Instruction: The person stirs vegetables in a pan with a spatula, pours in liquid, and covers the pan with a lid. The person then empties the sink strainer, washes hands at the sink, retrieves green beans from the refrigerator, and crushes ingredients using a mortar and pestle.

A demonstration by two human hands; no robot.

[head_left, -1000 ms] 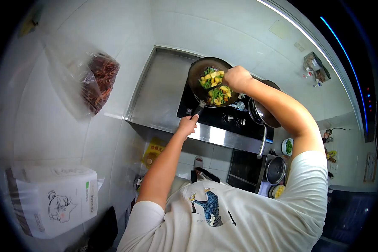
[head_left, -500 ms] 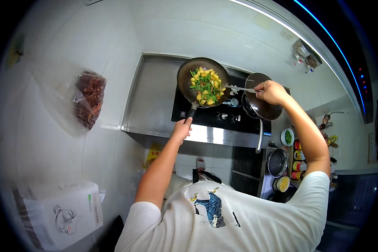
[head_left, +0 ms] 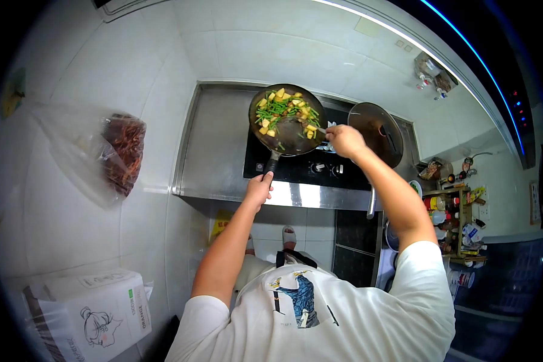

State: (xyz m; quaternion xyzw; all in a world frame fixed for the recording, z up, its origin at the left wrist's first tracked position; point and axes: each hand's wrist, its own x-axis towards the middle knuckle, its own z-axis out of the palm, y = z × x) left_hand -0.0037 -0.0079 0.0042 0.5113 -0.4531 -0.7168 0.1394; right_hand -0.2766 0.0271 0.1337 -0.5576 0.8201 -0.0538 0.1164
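Observation:
A dark wok (head_left: 295,143) sits over the left side of the black stove (head_left: 295,172). Green bean pieces and yellow chunks (head_left: 279,107) lie mostly along its far and right parts, with dark pan showing near the handle. My left hand (head_left: 259,189) is closed around the wok's black handle (head_left: 272,165). Fingers wrapped, my right hand (head_left: 346,142) holds a metal spatula (head_left: 321,130) at the wok's right edge; its blade is hard to make out among the food.
To the right stands a second pan with a lid (head_left: 375,134), its long handle (head_left: 371,204) pointing toward me. Bottles (head_left: 438,203) fill a rack farther right. A bag of dark red food (head_left: 124,154) hangs on the left wall, above a white package (head_left: 96,317).
My right hand first moved right, away from the wok, then came back left to its edge with the spatula. The food has shifted toward the wok's far side. My left hand stays on the handle.

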